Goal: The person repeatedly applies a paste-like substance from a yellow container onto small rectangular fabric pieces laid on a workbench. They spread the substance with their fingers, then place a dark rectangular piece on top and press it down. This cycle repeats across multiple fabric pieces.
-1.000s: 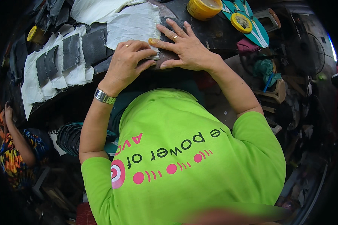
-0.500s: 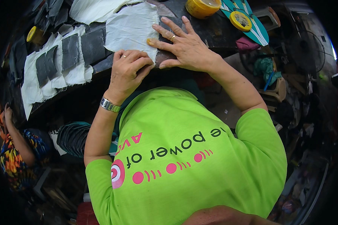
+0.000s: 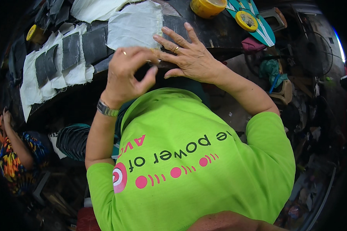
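Observation:
A piece of white cloth [image 3: 135, 25] with frayed edges lies at the near edge of the dark table. My right hand [image 3: 194, 57] is flat with its fingers spread, and its fingertips rest at the cloth's right edge. By the cloth's near edge, my left hand [image 3: 125, 75] is raised a little, slightly blurred. Its thumb and index finger curve apart with nothing visible between them. To the left, several dark grey pieces [image 3: 94, 46] lie in a row, some on white cloth strips [image 3: 31, 86] that hang over the table edge.
A yellow tub [image 3: 208, 7] and a round yellow lid [image 3: 246, 21] on green-and-white sole-shaped pieces [image 3: 264, 32] sit at the far right. Another yellow container [image 3: 34, 34] stands at the far left. At lower left are a co-worker's arm [image 3: 19, 142] and a dark coiled stack [image 3: 73, 142].
My left hand has come off the cloth's near edge, moving slightly left and toward me, its pinch opened. My right hand has shifted slightly down, still spread.

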Demonstrator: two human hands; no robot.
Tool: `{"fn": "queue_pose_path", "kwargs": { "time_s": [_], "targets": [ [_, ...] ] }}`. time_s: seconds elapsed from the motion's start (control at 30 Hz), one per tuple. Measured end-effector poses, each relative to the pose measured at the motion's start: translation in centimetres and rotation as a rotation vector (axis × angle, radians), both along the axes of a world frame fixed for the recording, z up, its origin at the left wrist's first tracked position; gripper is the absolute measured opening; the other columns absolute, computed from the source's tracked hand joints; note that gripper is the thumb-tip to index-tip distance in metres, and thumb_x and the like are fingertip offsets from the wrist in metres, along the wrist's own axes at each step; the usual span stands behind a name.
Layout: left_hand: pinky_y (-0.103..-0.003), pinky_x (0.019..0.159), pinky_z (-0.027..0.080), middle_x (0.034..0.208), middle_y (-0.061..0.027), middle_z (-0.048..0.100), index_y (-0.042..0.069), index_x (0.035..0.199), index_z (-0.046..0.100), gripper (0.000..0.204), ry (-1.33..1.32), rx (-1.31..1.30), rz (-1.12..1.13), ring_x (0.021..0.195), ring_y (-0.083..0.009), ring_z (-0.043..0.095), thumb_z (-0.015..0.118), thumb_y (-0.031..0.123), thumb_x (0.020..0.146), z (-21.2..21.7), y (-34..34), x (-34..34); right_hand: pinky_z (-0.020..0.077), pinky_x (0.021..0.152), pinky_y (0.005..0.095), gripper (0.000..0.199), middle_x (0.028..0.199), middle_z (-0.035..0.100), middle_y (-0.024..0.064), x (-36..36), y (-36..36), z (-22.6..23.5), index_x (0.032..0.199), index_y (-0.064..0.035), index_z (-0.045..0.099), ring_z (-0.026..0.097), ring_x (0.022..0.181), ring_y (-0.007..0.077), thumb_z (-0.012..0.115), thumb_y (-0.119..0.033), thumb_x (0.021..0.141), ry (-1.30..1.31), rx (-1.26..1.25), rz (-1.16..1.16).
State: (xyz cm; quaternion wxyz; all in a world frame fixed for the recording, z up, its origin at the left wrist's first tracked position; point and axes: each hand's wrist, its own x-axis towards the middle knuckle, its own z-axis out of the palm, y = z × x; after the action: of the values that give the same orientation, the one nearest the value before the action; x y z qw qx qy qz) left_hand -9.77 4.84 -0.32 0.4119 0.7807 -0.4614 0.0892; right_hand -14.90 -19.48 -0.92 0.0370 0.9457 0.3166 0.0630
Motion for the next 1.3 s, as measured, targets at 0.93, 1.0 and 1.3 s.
{"fn": "queue_pose_path", "kwargs": {
  "time_s": [0.93, 1.0, 1.3],
  "targets": [
    [-0.043, 0.094, 0.050, 0.121, -0.0135, 0.067, 0.009, 0.125, 0.065, 0.030, -0.191, 0.302, 0.299, 0.108, -0.0341, 0.063, 0.059, 0.019, 0.097, -2.0, -6.2, 14.9, 0.0410, 0.106, 0.0317, 0.041, 0.136, 0.050, 0.0105, 3.7, -4.2, -3.9, 0.137, -0.0050, 0.057, 0.052, 0.121, 0.0210, 0.058, -0.027, 0.102, -0.377, 1.249, -0.336],
    [-0.045, 0.093, 0.050, 0.116, -0.0142, 0.067, 0.009, 0.125, 0.064, 0.030, -0.216, 0.342, 0.331, 0.107, -0.0350, 0.062, 0.059, 0.018, 0.096, -2.8, -6.9, 15.9, 0.0420, 0.105, 0.0311, 0.042, 0.134, 0.051, 0.0096, 4.4, -4.5, -5.4, 0.139, -0.0043, 0.054, 0.053, 0.118, 0.0191, 0.058, -0.023, 0.102, -0.340, 1.403, -0.421],
    [-0.041, 0.086, 0.049, 0.099, -0.0122, 0.067, 0.008, 0.105, 0.075, 0.022, -0.121, 0.317, 0.324, 0.096, -0.0312, 0.062, 0.071, 0.023, 0.089, -2.9, -7.6, 16.3, 0.0338, 0.111, 0.0371, 0.037, 0.135, 0.053, 0.0118, 3.8, -5.3, -5.4, 0.126, -0.0145, 0.068, 0.047, 0.126, 0.0288, 0.057, -0.039, 0.100, -0.234, 1.137, -0.333]
  ]
}}
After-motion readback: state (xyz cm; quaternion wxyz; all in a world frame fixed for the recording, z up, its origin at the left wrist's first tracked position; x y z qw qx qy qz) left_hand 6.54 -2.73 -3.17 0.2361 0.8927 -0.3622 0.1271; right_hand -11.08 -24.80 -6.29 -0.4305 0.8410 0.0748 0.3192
